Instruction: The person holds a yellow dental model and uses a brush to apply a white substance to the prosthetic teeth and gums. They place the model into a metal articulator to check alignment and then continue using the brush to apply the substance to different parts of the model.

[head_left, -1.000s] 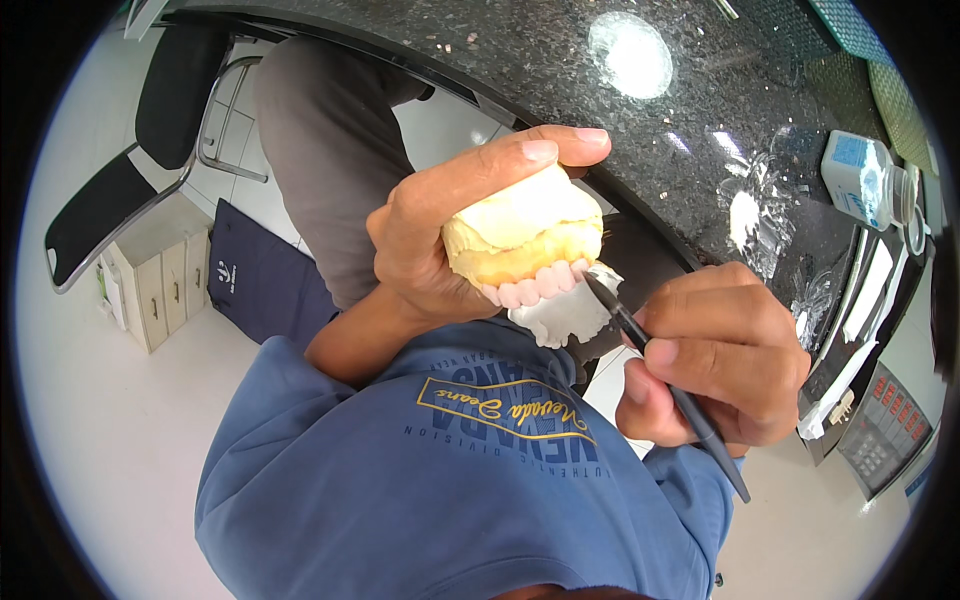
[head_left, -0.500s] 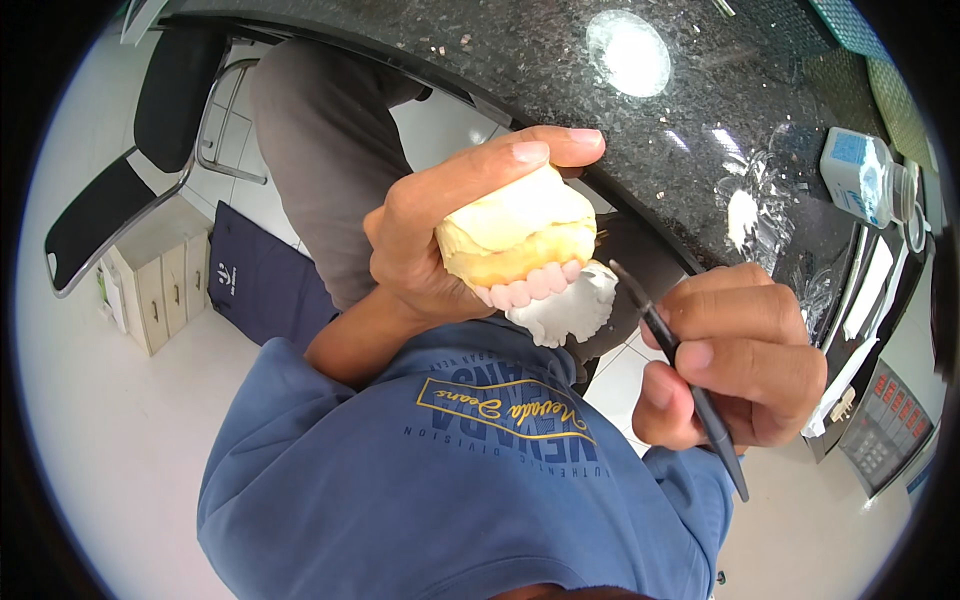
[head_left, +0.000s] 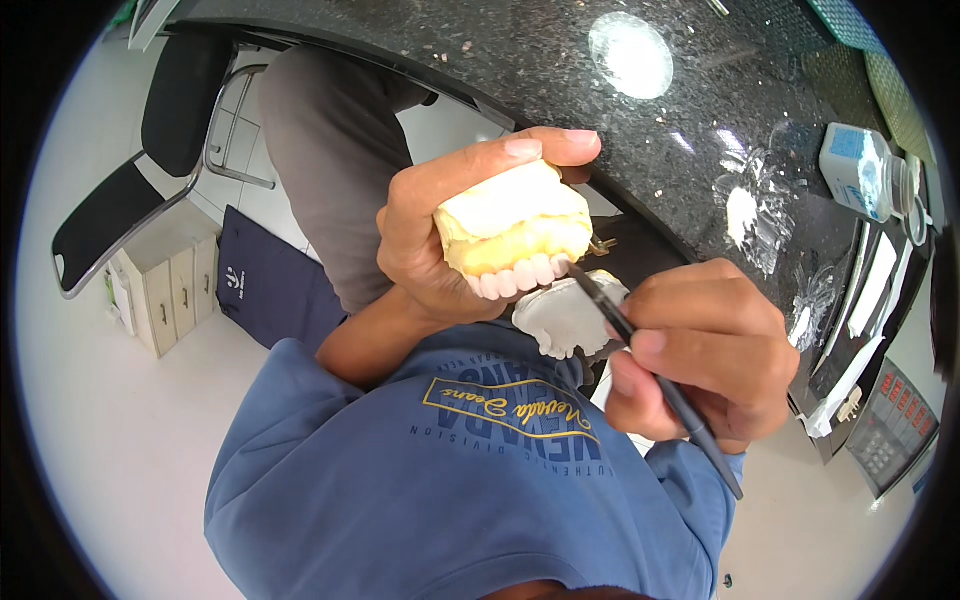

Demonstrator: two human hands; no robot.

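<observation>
The head view shows two bare hands, one yellow dental model (head_left: 515,215), one grey-white plaster piece (head_left: 555,322) and one slim black tool (head_left: 602,303). The left hand (head_left: 412,235) grasps the yellow dental model, which is held off the worktop (head_left: 650,160), just outside its near edge and in front of the person's blue shirt (head_left: 440,490). A single row of pale teeth (head_left: 516,280) runs along the model's lower side; about six show, though the left end is hard to count. The grey-white plaster piece hangs just below the row, and whether the two parts are joined cannot be told. The right hand (head_left: 715,345) pinches the slim black tool, its tip at the row's right end; actual contact is unclear. On the worktop, one jar (head_left: 856,172) with a blue label is near the right edge, and two white powdery patches show: the larger patch (head_left: 742,215) left of the jar, the smaller patch (head_left: 805,318) nearer the near edge. To the left are one black chair (head_left: 185,100), one cabinet (head_left: 150,265) with three handled fronts and one dark blue bag (head_left: 280,295). The left fingers hide the model's upper left side; the tool and right fingers cover the plaster piece's right part.
</observation>
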